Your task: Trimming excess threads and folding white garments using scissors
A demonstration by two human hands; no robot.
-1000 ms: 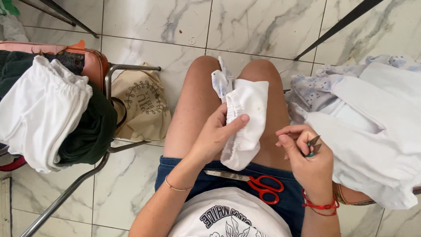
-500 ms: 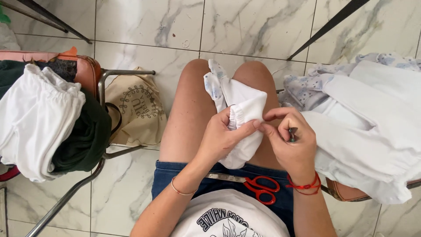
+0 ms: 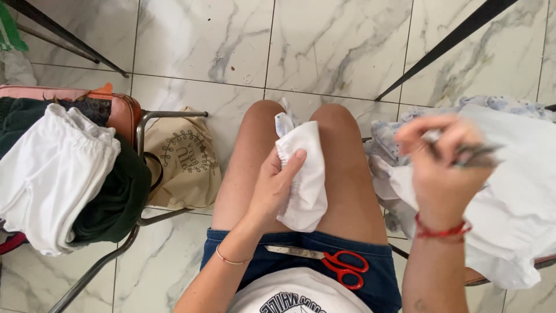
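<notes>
— Looking down from the head view, where do we have the white garment (image 3: 304, 174)?

— On our lap between the knees, with our left hand (image 3: 272, 188) closed on its gathered edge, thumb on top.

— And our right hand (image 3: 443, 174)?

— Raised at the side, pinching something thin and dark, perhaps small snips (image 3: 472, 153); it is blurred.

— How will the cloth handle?

— Light, soft, floppy, we judge; best held at the gathered hem. Red-handled scissors (image 3: 333, 262) lie on our shorts.

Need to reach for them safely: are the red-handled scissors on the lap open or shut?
Shut: the red-handled scissors lie flat on the blue shorts, blades together as one strip, handle loops side by side.
</notes>
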